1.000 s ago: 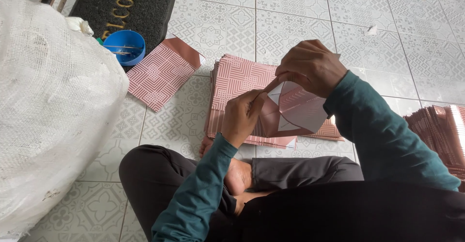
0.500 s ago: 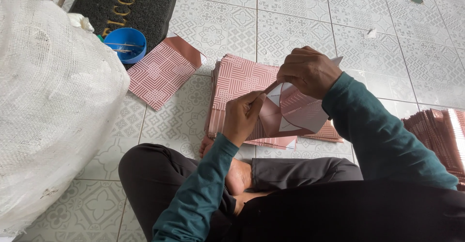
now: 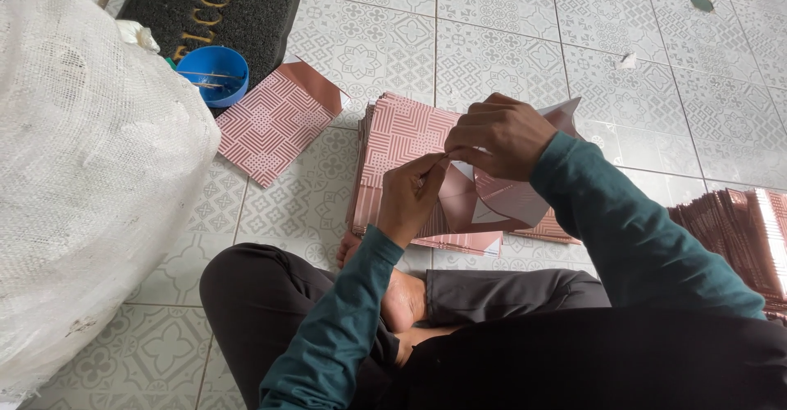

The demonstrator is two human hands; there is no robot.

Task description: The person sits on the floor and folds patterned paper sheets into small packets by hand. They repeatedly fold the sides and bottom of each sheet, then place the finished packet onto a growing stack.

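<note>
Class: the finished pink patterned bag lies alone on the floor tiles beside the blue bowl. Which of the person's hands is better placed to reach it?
Probably the left hand: it is nearer the finished bag than the right hand.

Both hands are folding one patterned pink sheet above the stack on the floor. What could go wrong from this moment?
The left hand and right hand pinch one edge of the patterned pink paper sheet in mid-air; an uneven pull might tear or crease it. The forearms hover over the stack of pink patterned sheets, which could get knocked askew.
</note>
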